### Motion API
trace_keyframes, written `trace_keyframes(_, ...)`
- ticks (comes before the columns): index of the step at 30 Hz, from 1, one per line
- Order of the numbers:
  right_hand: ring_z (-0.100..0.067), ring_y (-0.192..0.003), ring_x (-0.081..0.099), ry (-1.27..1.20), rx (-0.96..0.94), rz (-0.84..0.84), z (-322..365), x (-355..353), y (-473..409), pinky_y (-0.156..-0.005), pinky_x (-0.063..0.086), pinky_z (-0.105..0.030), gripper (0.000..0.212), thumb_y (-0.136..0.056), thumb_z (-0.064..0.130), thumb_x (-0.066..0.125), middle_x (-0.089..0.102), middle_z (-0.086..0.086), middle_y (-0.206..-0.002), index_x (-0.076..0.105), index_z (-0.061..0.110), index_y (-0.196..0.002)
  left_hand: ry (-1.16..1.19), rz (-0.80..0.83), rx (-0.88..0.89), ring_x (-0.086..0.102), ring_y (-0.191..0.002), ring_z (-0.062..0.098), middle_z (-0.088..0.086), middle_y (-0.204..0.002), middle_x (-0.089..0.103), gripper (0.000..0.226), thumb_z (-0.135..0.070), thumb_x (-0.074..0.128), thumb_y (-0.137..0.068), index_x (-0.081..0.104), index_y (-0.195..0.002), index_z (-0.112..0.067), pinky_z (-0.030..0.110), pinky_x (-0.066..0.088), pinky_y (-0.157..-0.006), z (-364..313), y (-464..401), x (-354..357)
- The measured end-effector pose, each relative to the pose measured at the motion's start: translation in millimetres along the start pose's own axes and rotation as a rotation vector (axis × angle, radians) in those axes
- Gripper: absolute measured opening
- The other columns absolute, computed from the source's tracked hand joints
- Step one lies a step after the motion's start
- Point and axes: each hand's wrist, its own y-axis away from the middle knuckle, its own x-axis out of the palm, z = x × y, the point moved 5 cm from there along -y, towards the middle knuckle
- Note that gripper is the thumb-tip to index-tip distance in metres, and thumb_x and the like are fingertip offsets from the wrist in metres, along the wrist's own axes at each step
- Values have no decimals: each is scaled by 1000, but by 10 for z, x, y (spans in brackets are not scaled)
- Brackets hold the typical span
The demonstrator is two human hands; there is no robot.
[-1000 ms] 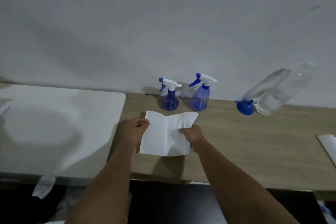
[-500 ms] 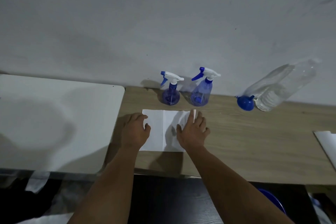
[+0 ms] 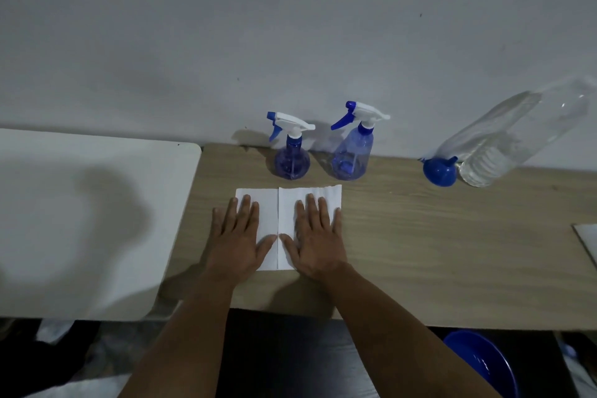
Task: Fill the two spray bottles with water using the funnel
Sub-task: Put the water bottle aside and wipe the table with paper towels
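Two blue spray bottles with white trigger heads stand against the wall: a round one (image 3: 291, 161) on the left and a taller one (image 3: 352, 153) on the right. A blue funnel (image 3: 439, 171) lies on the wooden table beside a large clear water bottle (image 3: 517, 139). A white paper towel (image 3: 289, 203) is spread flat in front of the spray bottles. My left hand (image 3: 237, 236) and my right hand (image 3: 318, 236) lie palm down on it, fingers spread, holding nothing.
A white tabletop (image 3: 97, 220) adjoins the wooden table (image 3: 452, 252) on the left. A white sheet's corner (image 3: 586, 241) shows at the right edge. A blue basin (image 3: 484, 362) sits below the table's front edge.
The paper towel, held up by both hands a second ago, now lies flat on the table. Both hands have opened and press flat on it.
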Motion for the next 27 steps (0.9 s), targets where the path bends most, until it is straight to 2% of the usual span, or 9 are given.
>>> trace_keyframes(3, -32, -158, -30, 20, 13, -2, -134, -36, -27, -127, -12, -61, 89, -100, 75, 5, -30, -9, -171, -16, 19, -166, 2, 15, -7, -21, -154, 28, 3, -168, -19, 85, -76, 3, -95, -7, -160, -22, 60, -6, -123, -122, -46, -16)
trace_keyframes(8, -28, -159, -26, -30, 38, -27, -402, -24, 31, -129, -10, -58, 90, -101, 74, 6, -28, -6, -172, -15, 17, -167, -1, 0, 7, -13, -156, 29, 4, -170, -10, 85, -73, 4, -97, 4, -162, -20, 62, -2, -123, -383, -127, -6)
trace_keyframes(14, -26, -160, -26, -65, 45, -26, -693, -36, 152, -130, -9, -55, 94, -93, 76, -8, -28, -5, -172, -17, 17, -166, -9, -14, 33, -7, -157, 30, 5, -171, -3, 84, -71, 7, -98, 11, -162, -18, 64, 5, -122, -640, -174, 10)
trace_keyframes(20, -26, -160, -23, -64, 66, -28, -1061, -18, 319, -130, -8, -55, 88, -100, 69, 6, -23, -6, -174, -12, 15, -167, -9, -16, 71, -4, -157, 29, 5, -171, 1, 83, -68, 13, -97, 16, -162, -16, 65, 6, -122, -1002, -207, 45)
trace_keyframes(27, -25, -160, -24, -10, 52, 4, -1635, -66, 481, -130, -6, -55, 83, -104, 65, 10, -24, -5, -173, -13, 16, -167, -24, -18, 122, -5, -157, 30, 6, -171, -2, 84, -70, 10, -98, 13, -162, -16, 62, 5, -123, -1493, -331, 47)
